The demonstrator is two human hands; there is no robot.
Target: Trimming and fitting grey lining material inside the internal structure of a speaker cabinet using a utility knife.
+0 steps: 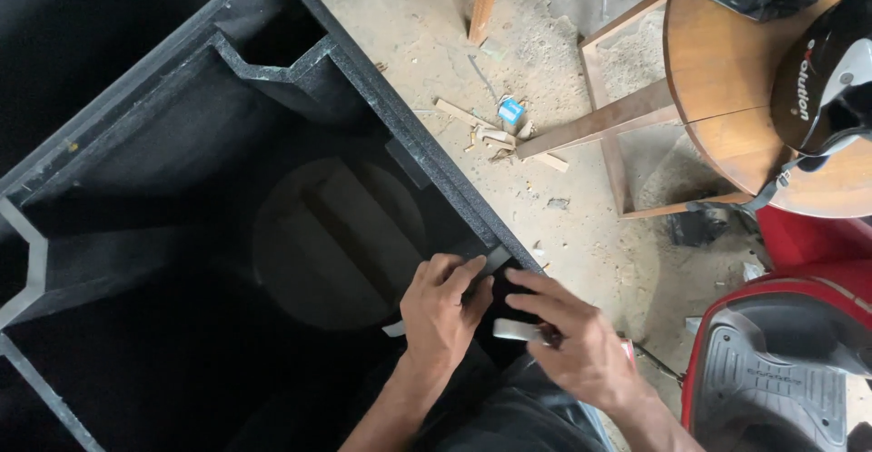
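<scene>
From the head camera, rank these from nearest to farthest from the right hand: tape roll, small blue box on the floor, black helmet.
1. Tape roll, under the right hand.
2. Small blue box, up on the dusty floor.
3. Black helmet, far right on the round wooden table.

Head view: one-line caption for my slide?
Both hands press pale tape onto a black speaker cabinet's edge.

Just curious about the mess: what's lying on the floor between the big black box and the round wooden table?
Head view: wood scraps, a small blue box and sawdust on the floor.
</scene>
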